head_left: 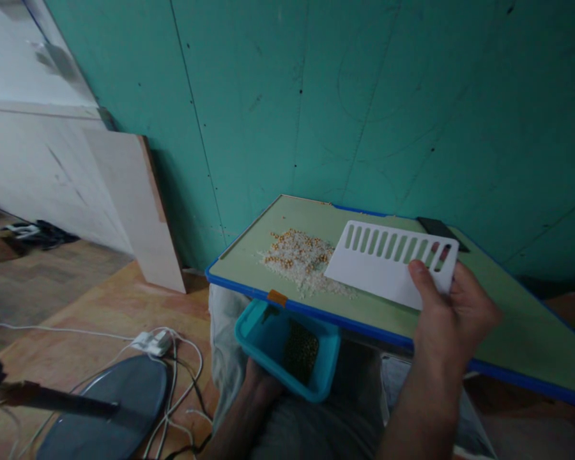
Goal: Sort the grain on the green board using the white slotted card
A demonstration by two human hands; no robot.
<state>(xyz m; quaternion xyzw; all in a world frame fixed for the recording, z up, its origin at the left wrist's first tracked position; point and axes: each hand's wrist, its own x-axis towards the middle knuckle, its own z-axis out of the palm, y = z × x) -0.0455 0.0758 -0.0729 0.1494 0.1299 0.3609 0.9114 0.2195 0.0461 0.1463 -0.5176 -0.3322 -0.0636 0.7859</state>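
Note:
My right hand point(453, 313) grips the end of a white plastic scraper point(374, 268) with a row of slots, thumb on its face. The scraper is held tilted over the table, its left corner close to a spread pile of white grains mixed with yellow beans point(301, 255). Below the front edge of the table, my left hand point(263, 380) holds a teal plastic bin point(256, 338) from underneath; its fingers are hidden behind the bin. Small dark green beans point(301, 351) lie in the bin's right part.
A light green table point(460, 338) with a blue edge and an orange clip point(277, 298) stands against the green wall point(278, 115). A dark flat object point(438, 231) lies at its back right. White cables and a power strip point(152, 342) are on the floor beside a round grey base point(110, 409).

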